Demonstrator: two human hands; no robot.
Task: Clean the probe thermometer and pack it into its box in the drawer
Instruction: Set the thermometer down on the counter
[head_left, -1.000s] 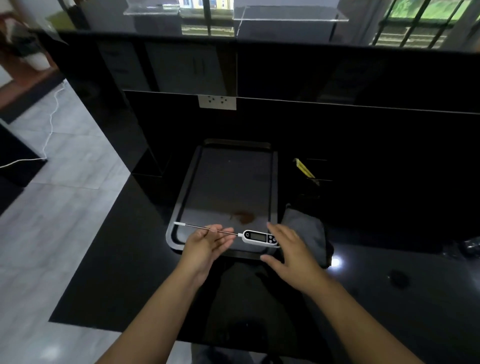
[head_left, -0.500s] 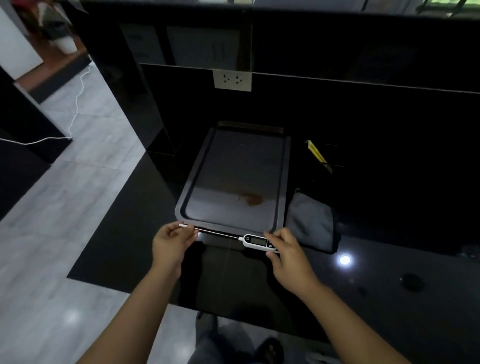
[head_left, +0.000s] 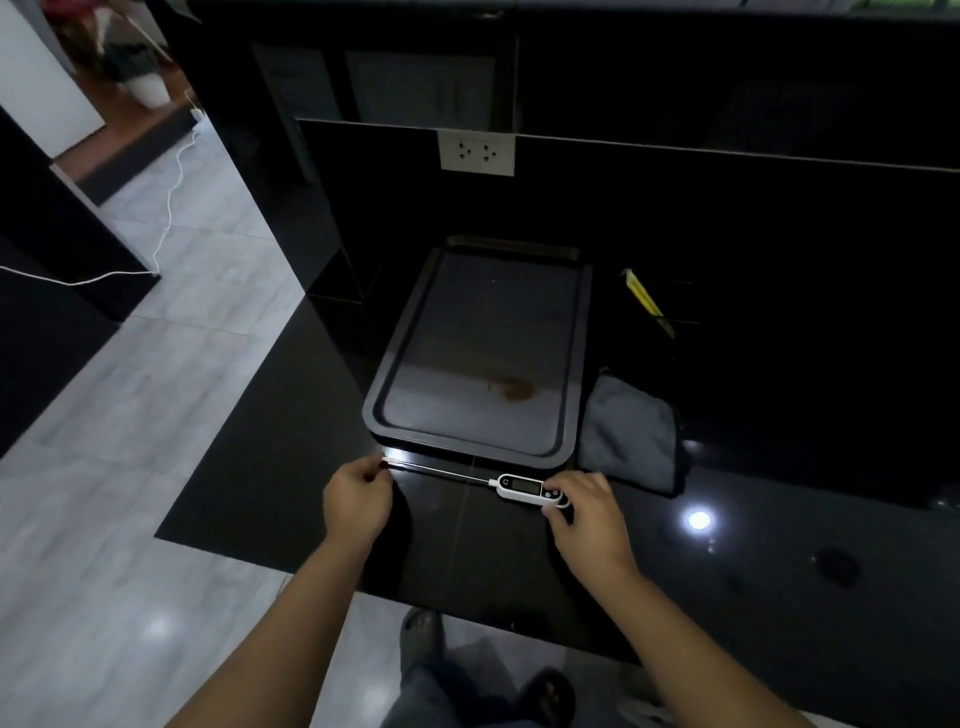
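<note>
The probe thermometer (head_left: 524, 487) has a white handle with a small display and a long thin metal probe pointing left. It is held level just above the black counter, in front of the tray. My right hand (head_left: 584, 512) grips the handle's right end. My left hand (head_left: 358, 496) pinches the probe's tip between its fingers. A grey folded cloth (head_left: 631, 431) lies to the right of the tray, just beyond my right hand. No box or drawer is in sight.
A dark baking tray (head_left: 571, 364) with a brown stain lies on the glossy black counter (head_left: 779, 545). A yellow-marked item (head_left: 644, 299) leans behind it at the right. A white wall socket (head_left: 476, 153) sits above. The counter's front edge runs below my hands; grey floor tiles lie left.
Both hands have carried the thermometer off the tray's front rim toward me, over the bare counter. My left hand slid along the probe to its tip. The camera tilted down.
</note>
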